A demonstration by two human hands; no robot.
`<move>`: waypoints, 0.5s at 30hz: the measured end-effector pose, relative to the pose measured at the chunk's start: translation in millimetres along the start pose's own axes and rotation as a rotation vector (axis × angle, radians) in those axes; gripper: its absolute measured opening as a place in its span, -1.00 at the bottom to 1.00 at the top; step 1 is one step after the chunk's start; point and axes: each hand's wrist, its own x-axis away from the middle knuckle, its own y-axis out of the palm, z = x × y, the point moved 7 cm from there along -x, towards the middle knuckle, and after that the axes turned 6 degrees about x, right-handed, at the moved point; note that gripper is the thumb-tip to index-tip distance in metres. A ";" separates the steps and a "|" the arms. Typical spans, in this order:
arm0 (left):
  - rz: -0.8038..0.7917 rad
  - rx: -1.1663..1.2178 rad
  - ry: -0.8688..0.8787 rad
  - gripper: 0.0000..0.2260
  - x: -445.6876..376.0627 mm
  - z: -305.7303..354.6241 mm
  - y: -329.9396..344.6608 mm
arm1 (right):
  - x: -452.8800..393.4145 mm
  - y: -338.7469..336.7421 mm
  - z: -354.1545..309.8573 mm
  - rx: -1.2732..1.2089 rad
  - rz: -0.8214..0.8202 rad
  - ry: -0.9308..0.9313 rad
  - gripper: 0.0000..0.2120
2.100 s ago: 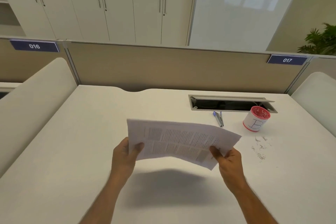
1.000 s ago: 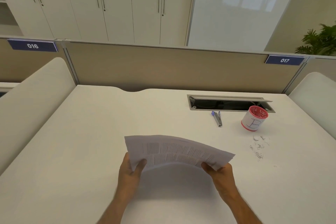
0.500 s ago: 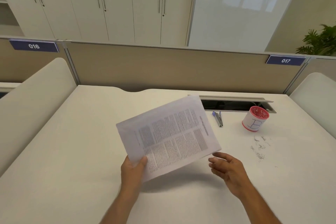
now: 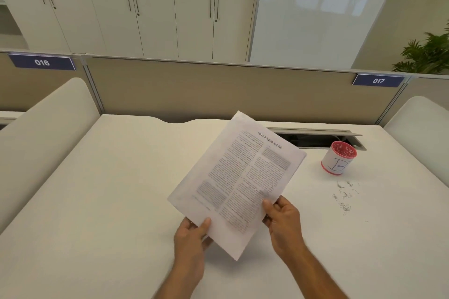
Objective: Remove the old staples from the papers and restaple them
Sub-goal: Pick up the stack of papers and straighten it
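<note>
Both hands have the papers (image 4: 239,182) up off the worktop (image 4: 102,201), tilted, the print upside down to the person. The left hand (image 4: 192,235) pinches the near-left edge, its thumb on top, and the right hand (image 4: 283,221) clamps the near-right edge with its fingers (image 4: 267,204) curled onto the page. I can't make out any staple from here, so which corner needs working is a guess. The risk I'd watch is the sheets fanning or slipping out of line, since they are held only along the near edges; a loose pinch could let the far corner sag. That far corner hangs over the open cable slot (image 4: 315,138) at the back, so anything dropped there could fall in. To the right a red cup (image 4: 339,158) marked with a B stands near a scatter of pulled staples (image 4: 343,198), which could snag the pages if they were set down there. The left and middle of the worktop give broad room for laying the papers flat.
</note>
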 end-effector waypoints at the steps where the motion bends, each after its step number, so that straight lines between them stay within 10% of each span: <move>1: -0.015 0.005 -0.006 -0.72 -5.1 7.9 -4.5 | -1.6 -4.0 -5.4 0.040 -0.008 -0.019 -0.77; 9: -0.430 -0.548 0.049 -0.51 -22.7 60.1 2.3 | -7.3 -13.8 -31.4 0.416 -0.175 -0.164 -0.75; 15: -0.181 -0.675 0.427 -0.72 -10.2 55.5 18.9 | 4.6 -7.9 -26.3 0.398 0.009 -0.311 -0.84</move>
